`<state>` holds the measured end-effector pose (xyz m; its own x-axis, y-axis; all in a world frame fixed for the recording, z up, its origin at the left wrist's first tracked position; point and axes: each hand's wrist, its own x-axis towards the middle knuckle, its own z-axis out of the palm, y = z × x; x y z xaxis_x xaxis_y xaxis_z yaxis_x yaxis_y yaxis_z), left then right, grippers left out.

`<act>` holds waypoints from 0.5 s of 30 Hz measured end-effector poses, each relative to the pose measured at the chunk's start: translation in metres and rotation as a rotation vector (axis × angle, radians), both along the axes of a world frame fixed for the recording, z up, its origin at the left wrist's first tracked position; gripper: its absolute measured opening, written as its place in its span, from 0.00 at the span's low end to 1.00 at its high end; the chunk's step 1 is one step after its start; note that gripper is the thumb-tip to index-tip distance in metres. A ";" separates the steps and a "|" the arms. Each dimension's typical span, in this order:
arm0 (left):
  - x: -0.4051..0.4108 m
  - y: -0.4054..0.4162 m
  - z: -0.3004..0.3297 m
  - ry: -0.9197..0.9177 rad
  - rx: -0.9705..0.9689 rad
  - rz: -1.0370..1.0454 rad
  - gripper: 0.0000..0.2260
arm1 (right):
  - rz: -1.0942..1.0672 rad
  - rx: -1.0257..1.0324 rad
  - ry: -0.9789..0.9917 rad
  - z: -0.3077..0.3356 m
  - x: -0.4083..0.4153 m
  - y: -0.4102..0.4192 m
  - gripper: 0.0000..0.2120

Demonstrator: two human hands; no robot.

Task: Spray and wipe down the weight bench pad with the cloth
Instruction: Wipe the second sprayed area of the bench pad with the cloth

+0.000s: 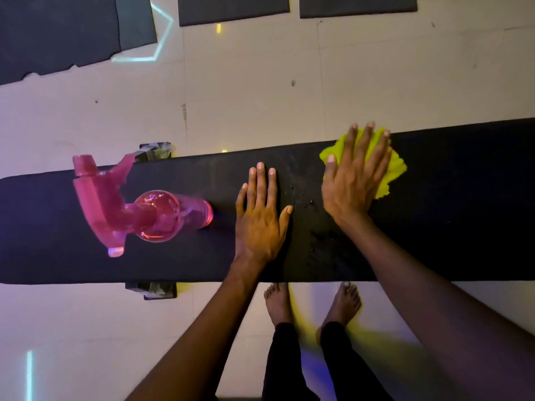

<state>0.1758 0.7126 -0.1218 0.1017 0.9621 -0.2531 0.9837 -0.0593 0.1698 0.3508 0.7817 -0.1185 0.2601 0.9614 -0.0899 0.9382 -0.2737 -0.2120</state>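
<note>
The black weight bench pad (448,215) runs across the view from left to right. My right hand (354,178) lies flat with spread fingers on a yellow-green cloth (390,175), pressing it onto the pad near its far edge. My left hand (262,215) rests flat and empty on the pad's middle. Between the two hands the pad shows wet droplets and streaks (307,201). A pink see-through spray bottle (139,206) stands on the pad to the left of my left hand, not touched.
My two bare feet (312,305) stand on the pale floor just in front of the bench. The bench's taped foot brackets (156,289) stick out below the bottle. Dark floor mats (231,10) lie along the far side.
</note>
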 end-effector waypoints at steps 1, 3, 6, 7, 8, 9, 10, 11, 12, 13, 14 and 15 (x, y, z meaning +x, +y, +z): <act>0.000 -0.001 -0.001 -0.001 -0.003 -0.003 0.33 | 0.081 -0.001 -0.011 -0.003 -0.005 -0.005 0.33; -0.002 -0.002 0.000 -0.001 -0.015 -0.010 0.33 | 0.295 -0.001 -0.037 -0.010 -0.001 -0.034 0.32; -0.004 -0.003 0.003 0.011 -0.045 -0.022 0.33 | 0.486 -0.001 -0.017 -0.009 0.022 -0.098 0.32; -0.004 -0.004 0.004 0.014 -0.053 -0.024 0.33 | 0.496 -0.015 -0.016 -0.006 0.031 -0.119 0.32; -0.005 -0.005 0.006 0.020 -0.061 -0.025 0.33 | 0.480 -0.031 -0.017 -0.004 0.040 -0.136 0.32; -0.005 -0.005 0.007 0.028 -0.068 -0.026 0.33 | 0.444 -0.045 -0.019 -0.002 0.046 -0.147 0.33; -0.005 -0.006 0.008 0.035 -0.078 -0.026 0.33 | 0.393 -0.051 -0.025 0.000 0.049 -0.150 0.33; -0.005 -0.006 0.009 0.041 -0.087 -0.026 0.33 | 0.329 -0.055 -0.034 0.001 0.047 -0.144 0.32; -0.004 -0.006 0.010 0.046 -0.095 -0.029 0.33 | 0.251 -0.063 -0.039 0.002 0.042 -0.132 0.32; -0.003 -0.007 0.011 0.046 -0.100 -0.031 0.33 | 0.170 -0.060 -0.034 0.003 0.033 -0.113 0.32; -0.002 -0.008 0.011 0.036 -0.100 -0.025 0.33 | 0.098 -0.048 -0.014 0.004 0.023 -0.089 0.32; -0.003 -0.011 0.012 0.020 -0.091 -0.010 0.33 | 0.045 -0.034 0.016 0.005 0.011 -0.063 0.32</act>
<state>0.1732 0.7016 -0.1094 0.1050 0.9341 -0.3413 0.9864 -0.0540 0.1555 0.3617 0.7185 -0.1140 0.2150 0.9684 -0.1265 0.9464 -0.2386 -0.2179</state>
